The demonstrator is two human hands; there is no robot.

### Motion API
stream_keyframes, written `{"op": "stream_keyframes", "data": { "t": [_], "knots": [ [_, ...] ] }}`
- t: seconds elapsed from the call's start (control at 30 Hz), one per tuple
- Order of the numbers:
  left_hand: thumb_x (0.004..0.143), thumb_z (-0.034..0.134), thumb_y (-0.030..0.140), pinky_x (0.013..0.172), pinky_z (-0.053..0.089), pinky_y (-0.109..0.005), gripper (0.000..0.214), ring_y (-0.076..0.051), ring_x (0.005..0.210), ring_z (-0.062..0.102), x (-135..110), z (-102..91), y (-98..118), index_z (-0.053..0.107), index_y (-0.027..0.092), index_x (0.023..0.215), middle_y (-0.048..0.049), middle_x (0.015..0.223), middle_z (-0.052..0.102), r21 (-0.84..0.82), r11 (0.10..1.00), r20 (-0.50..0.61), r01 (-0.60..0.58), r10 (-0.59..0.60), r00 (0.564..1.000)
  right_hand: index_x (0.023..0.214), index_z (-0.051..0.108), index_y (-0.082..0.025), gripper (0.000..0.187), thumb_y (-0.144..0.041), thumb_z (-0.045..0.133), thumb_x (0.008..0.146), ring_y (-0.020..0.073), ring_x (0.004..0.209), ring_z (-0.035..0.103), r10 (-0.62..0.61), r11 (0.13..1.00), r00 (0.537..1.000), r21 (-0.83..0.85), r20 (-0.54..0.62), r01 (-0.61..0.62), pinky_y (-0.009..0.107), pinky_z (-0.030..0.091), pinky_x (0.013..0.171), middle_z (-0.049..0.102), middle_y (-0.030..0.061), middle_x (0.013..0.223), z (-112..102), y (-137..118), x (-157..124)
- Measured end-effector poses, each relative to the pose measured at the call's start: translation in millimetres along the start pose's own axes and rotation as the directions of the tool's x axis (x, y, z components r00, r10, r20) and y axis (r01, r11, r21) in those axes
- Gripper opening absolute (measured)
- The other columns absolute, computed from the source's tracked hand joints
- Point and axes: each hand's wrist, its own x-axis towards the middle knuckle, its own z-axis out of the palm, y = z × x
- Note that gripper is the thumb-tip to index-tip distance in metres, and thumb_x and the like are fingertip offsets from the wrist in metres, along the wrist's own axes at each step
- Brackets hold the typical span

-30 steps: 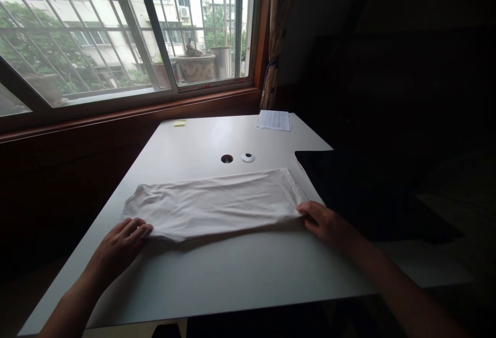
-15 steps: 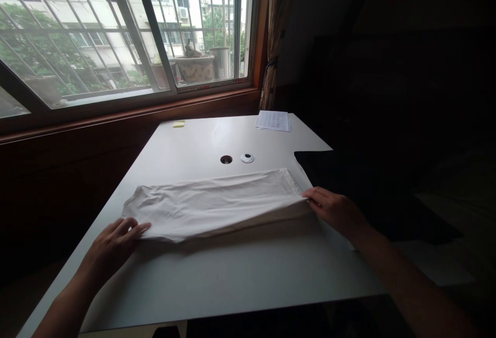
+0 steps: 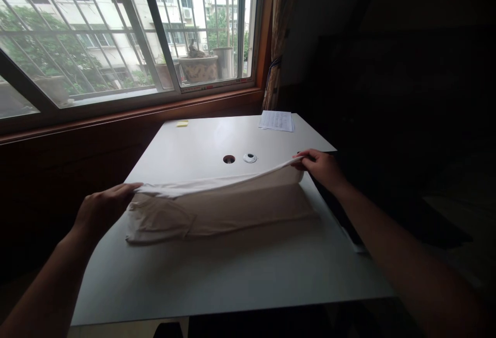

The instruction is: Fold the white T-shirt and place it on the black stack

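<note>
A white T-shirt, folded lengthwise into a long strip, lies across the table, and what looks like a sleeve shows on its left part. Its near layer is lifted along the edge and stretched between both hands, with the underside facing me. My left hand pinches the raised edge at the left end. At the right end, my right hand grips the same edge and holds it higher above the table. The lower layer rests on the tabletop.
The white table has a dark round hole and a white ring-shaped grommet beyond the cloth. Yellow sticky notes and printed papers lie at the far edge. A barred window and a curtain stand behind.
Both hands have moved up and away from me, carrying the near edge of the T-shirt off the table. The underside and the sleeve-like part are now exposed.
</note>
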Motion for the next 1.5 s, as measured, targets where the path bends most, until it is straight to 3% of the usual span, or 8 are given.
{"op": "stream_keyframes", "data": {
  "t": [0.13,0.23,0.4,0.57,0.7,0.93,1.23,1.5],
  "knots": [
    [0.102,0.043,0.042,0.079,0.049,-0.033,0.036,-0.021,0.087,0.064,29.3,-21.4,0.4,0.066,0.029,0.126,-0.0019,0.115,0.073,0.15,0.989,-0.119,-0.014,0.032,0.992,0.099,0.072,-0.021,0.021,-0.035,0.064,0.085,0.0234,0.087,0.073,-0.144,0.989,0.968,-0.073,-0.205,0.132,0.035,0.059,0.078,0.077,0.005,0.089,-1.3,-14.4,31.9],
    [0.101,0.045,0.043,0.094,0.045,-0.039,0.035,-0.024,0.099,0.059,25.8,-20.4,-5.0,0.071,0.025,0.118,-0.0028,0.106,0.074,0.142,0.986,-0.207,-0.091,0.12,0.971,0.1,0.072,-0.023,0.02,-0.033,0.062,0.086,0.0231,0.089,0.072,-0.191,0.976,0.954,-0.147,-0.23,0.16,0.035,0.057,0.078,0.077,0.0043,0.093,-9.1,-15.3,30.9],
    [0.101,0.048,0.04,0.092,0.046,-0.043,0.031,-0.027,0.102,0.062,-22.7,8.2,-22.3,0.072,0.027,0.115,-0.0035,0.101,0.075,0.019,0.978,-0.223,-0.21,0.209,0.952,0.094,0.073,-0.025,0.016,-0.028,0.059,0.086,0.022,0.088,0.07,-0.271,0.927,0.962,-0.269,-0.003,0.26,0.033,0.054,0.078,0.075,0.0027,0.097,-23.3,5.3,-11.4],
    [0.101,0.049,0.035,0.092,0.05,-0.042,0.029,-0.026,0.103,0.064,-76.1,36.7,-34.6,0.071,0.03,0.121,-0.0039,0.113,0.075,-0.086,0.934,-0.102,-0.346,0.337,0.936,0.091,0.072,-0.025,0.019,-0.027,0.054,0.088,0.0227,0.09,0.071,-0.267,0.895,0.935,-0.3,0.233,0.33,0.033,0.054,0.079,0.075,0.0032,0.095,-25.1,34.0,-61.1],
    [0.102,0.047,0.035,0.09,0.051,-0.04,0.033,-0.027,0.103,0.064,-96.8,47.1,-35.9,0.069,0.029,0.126,-0.0056,0.117,0.073,-0.065,0.923,-0.06,-0.378,0.375,0.925,0.092,0.071,-0.025,0.019,-0.028,0.054,0.087,0.0244,0.094,0.071,-0.243,0.896,0.916,-0.289,0.319,0.338,0.037,0.055,0.087,0.076,0.0036,0.097,-22.4,51.3,-83.5],
    [0.101,0.048,0.028,0.092,0.054,-0.041,0.034,-0.027,0.105,0.066,-99.5,52.5,-33.7,0.067,0.034,0.128,-0.0018,0.123,0.072,-0.071,0.942,-0.028,-0.327,0.325,0.945,0.096,0.071,-0.026,0.02,-0.029,0.053,0.089,0.0262,0.096,0.072,-0.267,0.867,0.909,-0.332,0.32,0.372,0.04,0.058,0.088,0.075,0.0055,0.1,-30.4,59.4,-98.9],
    [0.099,0.052,0.025,0.1,0.054,-0.044,0.035,-0.025,0.113,0.066,-94.0,47.5,-9.3,0.067,0.031,0.13,-0.0039,0.128,0.07,-0.136,0.918,0.036,-0.371,0.379,0.925,0.099,0.072,-0.025,0.023,-0.014,0.054,0.089,0.0259,0.108,0.066,-0.364,0.724,0.797,-0.392,0.481,0.568,0.042,0.057,0.094,0.073,0.0068,0.109,-35.4,70.5,-111.3],
    [0.099,0.053,0.026,0.098,0.056,-0.043,0.034,-0.025,0.112,0.067,-93.4,45.5,-14.5,0.067,0.032,0.13,-0.0041,0.125,0.072,-0.241,0.905,0.001,-0.35,0.361,0.933,0.109,0.075,-0.027,0.031,-0.013,0.052,0.095,0.0259,0.111,0.064,-0.41,0.582,0.774,-0.516,0.482,0.629,0.044,0.056,0.094,0.074,0.0045,0.117,-42.0,67.8,-116.4]
  ]
}}
